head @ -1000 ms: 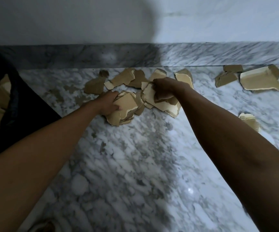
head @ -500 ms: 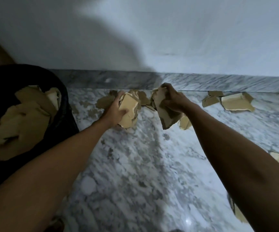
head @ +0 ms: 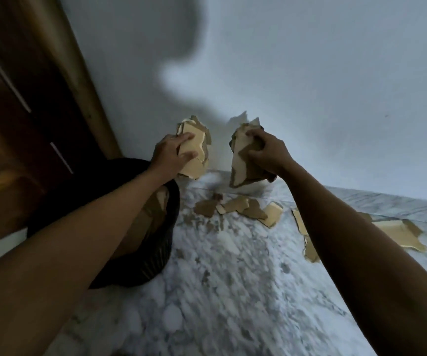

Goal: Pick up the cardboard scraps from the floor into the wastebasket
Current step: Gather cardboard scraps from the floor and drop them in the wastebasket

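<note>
Two hands are raised above the marble floor (head: 233, 291), and each one holds a bundle of torn cardboard. The left hand (head: 168, 155) has its fingers curled around a stack of pale scraps (head: 197, 147), with the thumb side pressing on the flat front piece. This stack hangs just beside the far rim of the black wastebasket (head: 140, 265), a little to its right. The right hand (head: 266, 152) grips a second bunch of scraps (head: 240, 163) from above, the fingers bent over its top edge; one long pale piece points down from the bunch. The two bundles are apart, with the grey wall (head: 309, 73) showing between them.

The wastebasket stands on the floor at the left, near a brown wooden door (head: 14, 124), and brown cardboard is visible inside it, partly hidden by the left forearm. More scraps lie on the floor close to the wall: a small group of pieces (head: 240, 210) below the right hand, a narrow strip (head: 303, 232) just beside the right forearm, and a larger pale piece (head: 399, 233) further to the right
</note>
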